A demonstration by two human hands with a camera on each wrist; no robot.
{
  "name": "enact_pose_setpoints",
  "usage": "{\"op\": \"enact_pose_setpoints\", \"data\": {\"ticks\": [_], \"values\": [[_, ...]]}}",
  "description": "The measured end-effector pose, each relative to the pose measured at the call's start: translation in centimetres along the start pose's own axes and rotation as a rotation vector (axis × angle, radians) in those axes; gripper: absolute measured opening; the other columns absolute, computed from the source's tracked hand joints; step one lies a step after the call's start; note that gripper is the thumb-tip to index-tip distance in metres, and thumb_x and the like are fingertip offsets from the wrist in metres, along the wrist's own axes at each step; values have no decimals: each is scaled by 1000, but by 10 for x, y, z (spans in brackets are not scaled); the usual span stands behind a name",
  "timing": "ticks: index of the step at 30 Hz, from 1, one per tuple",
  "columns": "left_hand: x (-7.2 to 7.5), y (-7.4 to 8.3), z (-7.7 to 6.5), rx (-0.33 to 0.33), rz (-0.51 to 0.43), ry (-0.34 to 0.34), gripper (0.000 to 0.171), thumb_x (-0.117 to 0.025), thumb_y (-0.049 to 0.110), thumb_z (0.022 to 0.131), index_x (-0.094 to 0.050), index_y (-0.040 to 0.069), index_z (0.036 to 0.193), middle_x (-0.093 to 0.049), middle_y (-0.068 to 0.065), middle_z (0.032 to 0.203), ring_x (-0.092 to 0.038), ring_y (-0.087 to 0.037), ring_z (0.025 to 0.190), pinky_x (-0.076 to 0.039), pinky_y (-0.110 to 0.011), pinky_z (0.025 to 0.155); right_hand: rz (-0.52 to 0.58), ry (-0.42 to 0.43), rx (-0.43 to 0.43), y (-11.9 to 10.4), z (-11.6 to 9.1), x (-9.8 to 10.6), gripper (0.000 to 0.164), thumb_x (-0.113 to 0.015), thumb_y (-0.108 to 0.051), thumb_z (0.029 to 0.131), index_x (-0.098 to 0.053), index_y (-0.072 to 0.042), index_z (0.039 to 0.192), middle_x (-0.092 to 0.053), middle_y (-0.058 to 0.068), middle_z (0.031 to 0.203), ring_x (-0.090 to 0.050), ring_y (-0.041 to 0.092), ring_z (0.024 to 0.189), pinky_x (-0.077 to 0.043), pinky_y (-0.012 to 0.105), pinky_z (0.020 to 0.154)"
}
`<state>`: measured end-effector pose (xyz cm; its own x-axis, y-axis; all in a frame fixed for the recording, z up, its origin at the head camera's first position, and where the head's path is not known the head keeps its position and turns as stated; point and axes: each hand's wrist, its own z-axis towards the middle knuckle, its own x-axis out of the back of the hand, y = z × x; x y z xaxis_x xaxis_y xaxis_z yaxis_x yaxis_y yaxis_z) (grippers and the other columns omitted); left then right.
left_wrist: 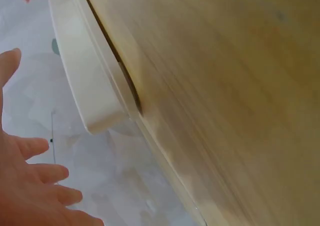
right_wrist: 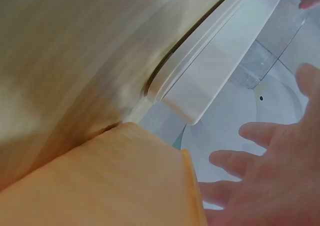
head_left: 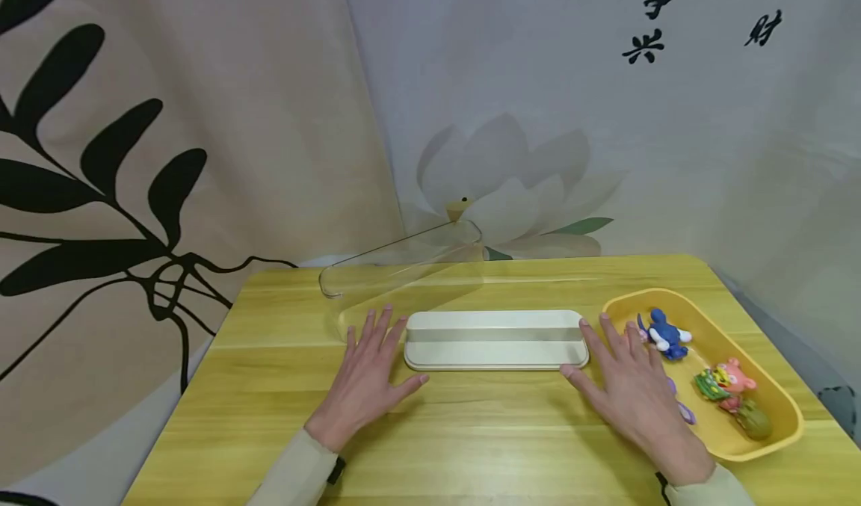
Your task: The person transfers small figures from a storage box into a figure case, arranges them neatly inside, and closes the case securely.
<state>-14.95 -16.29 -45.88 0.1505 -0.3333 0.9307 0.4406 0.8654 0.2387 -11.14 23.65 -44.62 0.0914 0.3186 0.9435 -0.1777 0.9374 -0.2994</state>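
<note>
A long white base with a raised step at its back [head_left: 498, 356] lies in the middle of the wooden table. To its left my left hand [head_left: 366, 390] is held with fingers spread, holding nothing; the left wrist view shows a gap between the hand [left_wrist: 35, 186] and the base [left_wrist: 85, 61]. At the base's right end, my right hand [head_left: 635, 397] is also spread and holds nothing. It hovers beside the yellow tray [head_left: 783, 424] and hides part of that tray's left side. Behind the base stands a clear plastic cover [head_left: 403, 274], set at an angle.
Inside the yellow tray lie several small figures, among them a blue one [head_left: 666, 336], a pink one [head_left: 736, 379] and an olive-green piece [head_left: 753, 420]. A printed cloth [head_left: 269, 117] hangs behind the wooden table [head_left: 471, 446].
</note>
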Motion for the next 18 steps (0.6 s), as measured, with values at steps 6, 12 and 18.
{"op": "enact_pose_setpoints", "data": {"ticks": [6, 12, 18], "values": [[-3, -1, 10, -55, -11, -24, 96, -66, 66, 92, -35, 7, 161, -18, -18, 170, -16, -41, 156, -15, -67, 124, -12, 10, 22, 2, -5, 2, 83, -48, -63, 103, -24, -15, 166, -21, 26, 168, -9, 56, 152, -17, 81, 114], [-6, -2, 21, -117, -11, -103, 92, -62, 64, 95, -33, 8, 162, -13, -16, 172, -13, -39, 157, -12, -67, 124, 5, 21, 35, 6, -14, 10, 83, -52, -60, 103, -27, -11, 165, -23, 27, 167, -8, 51, 154, -18, 71, 120], [-12, -9, 30, -182, 34, -133, 90, -64, 62, 96, -35, 7, 161, -15, -18, 172, -12, -37, 158, -13, -67, 124, 66, 29, 31, 14, -24, 23, 81, -57, -54, 103, -27, -13, 165, -21, 23, 169, -9, 49, 155, -14, 68, 123]]}}
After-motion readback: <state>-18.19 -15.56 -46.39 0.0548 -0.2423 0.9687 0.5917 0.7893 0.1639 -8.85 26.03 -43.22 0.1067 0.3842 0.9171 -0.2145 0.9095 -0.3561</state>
